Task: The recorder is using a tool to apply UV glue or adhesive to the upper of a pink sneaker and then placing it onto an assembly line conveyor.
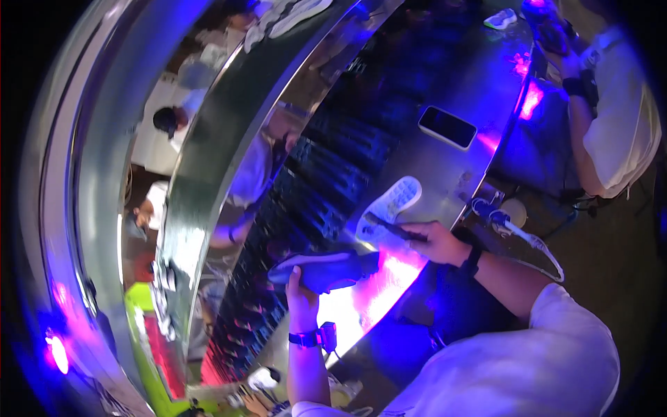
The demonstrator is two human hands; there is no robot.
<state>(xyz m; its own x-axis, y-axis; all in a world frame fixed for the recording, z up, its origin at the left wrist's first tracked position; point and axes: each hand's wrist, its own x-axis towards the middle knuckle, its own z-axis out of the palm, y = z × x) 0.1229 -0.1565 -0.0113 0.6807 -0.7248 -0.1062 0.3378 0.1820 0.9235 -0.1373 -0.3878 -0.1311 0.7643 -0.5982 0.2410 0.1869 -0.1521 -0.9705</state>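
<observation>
My left hand [301, 300] is closed round a dark shoe upper [323, 272], holding it over the near part of the metal work surface. The thumb presses on its side. In my right hand [443, 244] is a slim dark tool that looks like a brush [396, 228], its handle gripped between thumb and fingers. The far end of this tool lies over a white shoe sole [399, 197] on the metal surface. I cannot tell whether the tool touches the sole.
A dark conveyor belt [347, 160] runs along the left of the metal ledge. A phone-like device [448, 128] and another shoe [500, 19] lie farther off. At the right works another person [618, 118]. A cable [531, 240] hangs beside the ledge. Purple light glares off the metal.
</observation>
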